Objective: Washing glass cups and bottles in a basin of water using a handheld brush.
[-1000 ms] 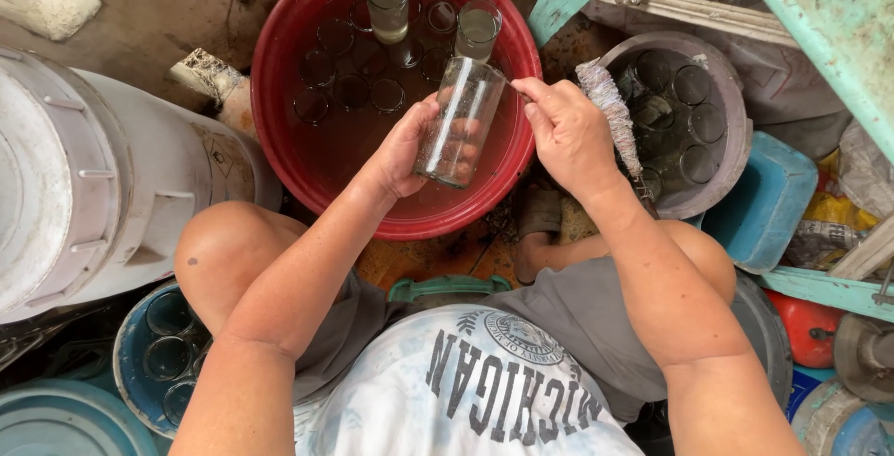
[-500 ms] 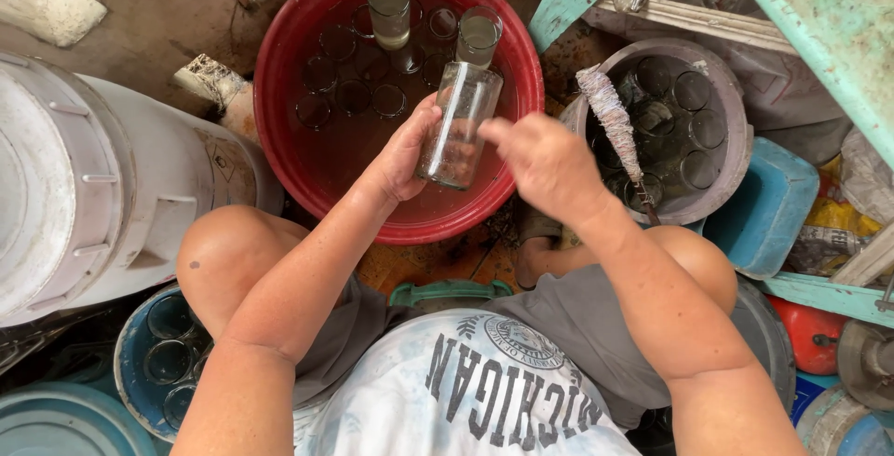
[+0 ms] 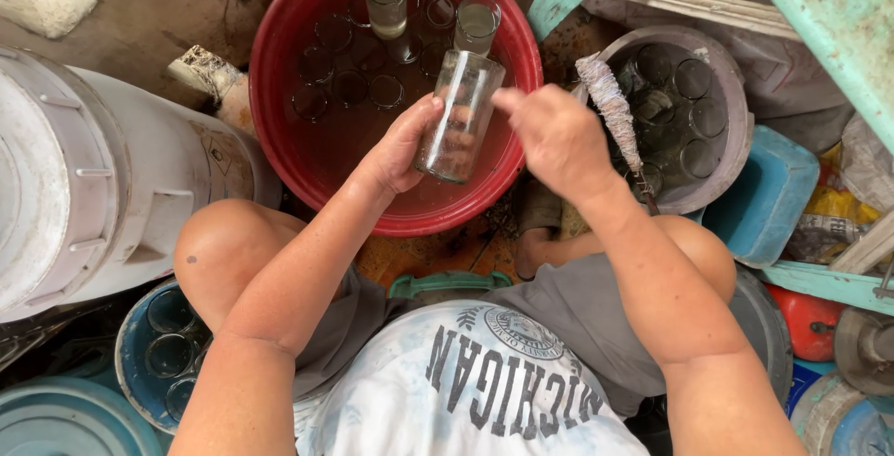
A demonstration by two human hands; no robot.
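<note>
**Glass over the red basin**

Since a second ago, right hand has drawn in from open beside the glass to a loose fist at its rim; whether it pinches anything I cannot tell; left hand is clamped round the glass, tilted above the basin; brush stands in the grey tub; judged best kept over the water, the hold firm, since wet glass likely slips.

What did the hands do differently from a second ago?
The right hand closed from open fingers into a loose fist and slid left, toward the mouth of the glass. The left hand kept its grip on the glass, tilted over the red basin. The glasses standing in the basin, the brush and the grey tub of glasses stayed put.
</note>
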